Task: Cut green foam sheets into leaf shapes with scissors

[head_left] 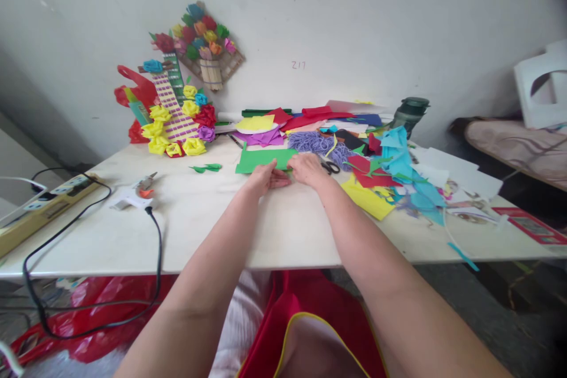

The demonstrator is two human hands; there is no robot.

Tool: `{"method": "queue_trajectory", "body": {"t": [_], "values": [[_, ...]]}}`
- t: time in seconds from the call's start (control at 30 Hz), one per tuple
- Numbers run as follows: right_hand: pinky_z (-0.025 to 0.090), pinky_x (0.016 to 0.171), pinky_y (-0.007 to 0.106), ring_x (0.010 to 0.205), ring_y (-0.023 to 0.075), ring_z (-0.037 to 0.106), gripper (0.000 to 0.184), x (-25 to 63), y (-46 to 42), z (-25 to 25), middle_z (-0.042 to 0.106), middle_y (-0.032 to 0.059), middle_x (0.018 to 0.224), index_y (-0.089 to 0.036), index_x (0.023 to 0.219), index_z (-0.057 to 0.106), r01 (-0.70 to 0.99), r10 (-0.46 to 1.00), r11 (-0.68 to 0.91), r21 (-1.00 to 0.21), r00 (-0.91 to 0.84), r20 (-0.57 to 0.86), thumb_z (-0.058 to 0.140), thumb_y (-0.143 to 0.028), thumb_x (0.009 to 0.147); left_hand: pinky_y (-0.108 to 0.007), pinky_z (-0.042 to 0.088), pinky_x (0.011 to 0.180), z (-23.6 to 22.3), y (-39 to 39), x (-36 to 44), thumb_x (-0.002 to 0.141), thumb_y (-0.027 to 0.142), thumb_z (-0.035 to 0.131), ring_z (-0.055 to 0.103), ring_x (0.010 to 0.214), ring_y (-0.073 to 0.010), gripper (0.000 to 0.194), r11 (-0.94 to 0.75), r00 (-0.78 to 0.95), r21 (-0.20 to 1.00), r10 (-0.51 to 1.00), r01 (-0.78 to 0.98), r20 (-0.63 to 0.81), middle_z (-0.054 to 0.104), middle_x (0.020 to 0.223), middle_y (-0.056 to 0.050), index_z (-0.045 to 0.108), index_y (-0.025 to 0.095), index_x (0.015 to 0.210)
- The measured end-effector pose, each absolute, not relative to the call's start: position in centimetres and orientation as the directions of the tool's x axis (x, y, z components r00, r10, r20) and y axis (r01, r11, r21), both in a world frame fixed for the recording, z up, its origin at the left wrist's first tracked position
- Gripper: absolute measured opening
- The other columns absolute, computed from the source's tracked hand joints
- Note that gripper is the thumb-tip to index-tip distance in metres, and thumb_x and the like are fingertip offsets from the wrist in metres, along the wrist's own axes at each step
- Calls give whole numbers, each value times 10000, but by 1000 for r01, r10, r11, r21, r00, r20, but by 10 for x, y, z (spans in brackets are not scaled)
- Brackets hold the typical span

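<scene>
A sheet of green paper [261, 159] lies at the middle of the table, its right end partly hidden by my hands. My left hand [271, 178] is at its lower edge, thumb on the paper and the other fingers stretched to the right; it appears to grip the edge. With curled fingers, my right hand [306, 168] pinches the right end of the sheet. Black-handled scissors [330, 167] lie just right of that hand. Small cut green leaf shapes [206, 168] rest to the left of the sheet.
A glue gun [137, 195] with a black cord and a power strip [48, 207] sit at left. Paper flowers [190, 109] stand behind. Purple yarn [316, 143], paper scraps [370, 198] and a dark green bottle [411, 113] crowd the right side. A red bag [101, 313] lies below.
</scene>
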State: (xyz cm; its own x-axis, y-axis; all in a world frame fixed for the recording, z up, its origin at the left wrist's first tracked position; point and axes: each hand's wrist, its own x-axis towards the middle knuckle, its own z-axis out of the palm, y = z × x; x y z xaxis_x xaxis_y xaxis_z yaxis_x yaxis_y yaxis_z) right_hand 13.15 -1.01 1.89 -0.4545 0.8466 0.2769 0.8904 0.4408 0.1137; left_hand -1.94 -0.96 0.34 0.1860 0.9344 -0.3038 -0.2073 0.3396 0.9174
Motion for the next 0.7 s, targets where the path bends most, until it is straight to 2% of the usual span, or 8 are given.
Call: {"method": "queue_trajectory", "body": {"t": [0.2,0.3,0.4,0.47,0.57,0.63,0.7], "values": [[396,734,302,927,231,607,331,127,-15,22,638,99,1090,-203,1076,661,923,857,379,65,-377,350,425,-163,847,-277,572,668,2,-5,-21,894,348,458,690,718,-221,397,395,264,853,911,-342,-316,667,724,-175,595,-9,1004],[395,743,303,923,232,601,323,121,-18,22,627,109,1092,-193,1060,664,913,845,405,42,-391,364,423,-170,847,-246,567,695,-1,0,-21,918,247,403,684,701,-174,330,361,212,814,932,-454,-295,679,753,-151,573,1,1057],[403,764,292,944,223,590,306,115,-20,22,619,102,1104,-184,1034,664,891,821,452,-52,-392,415,434,-169,834,-240,562,732,-2,4,-21,911,134,354,685,721,-157,297,307,134,809,951,-501,-278,691,788,-146,550,9,1096],[411,794,281,976,212,577,317,114,-19,21,612,99,1119,-169,1042,646,866,794,473,-163,-338,506,419,-146,820,-245,559,750,-2,3,-22,910,132,359,687,753,-162,288,255,95,819,966,-514,-241,696,814,-153,540,13,1101],[434,804,275,951,199,584,311,118,-11,18,624,104,1072,-147,1014,618,820,803,407,-403,-110,586,383,-132,811,-244,550,777,0,1,-24,924,184,376,685,823,-166,271,171,70,838,985,-517,-158,700,868,-156,548,37,1073],[466,725,266,851,187,612,287,120,-4,14,644,90,991,-159,1001,600,721,856,307,-621,76,511,367,-189,836,-244,545,780,0,0,-24,929,225,387,681,858,-164,263,110,66,853,994,-509,-89,701,904,-144,561,65,1046],[477,611,247,694,160,624,266,121,1,10,648,69,896,-165,980,579,546,905,204,-813,212,369,370,-272,856,-243,543,759,-2,1,-25,928,265,405,677,873,-160,258,62,58,871,998,-488,-38,700,936,-127,569,93,1029]]}}
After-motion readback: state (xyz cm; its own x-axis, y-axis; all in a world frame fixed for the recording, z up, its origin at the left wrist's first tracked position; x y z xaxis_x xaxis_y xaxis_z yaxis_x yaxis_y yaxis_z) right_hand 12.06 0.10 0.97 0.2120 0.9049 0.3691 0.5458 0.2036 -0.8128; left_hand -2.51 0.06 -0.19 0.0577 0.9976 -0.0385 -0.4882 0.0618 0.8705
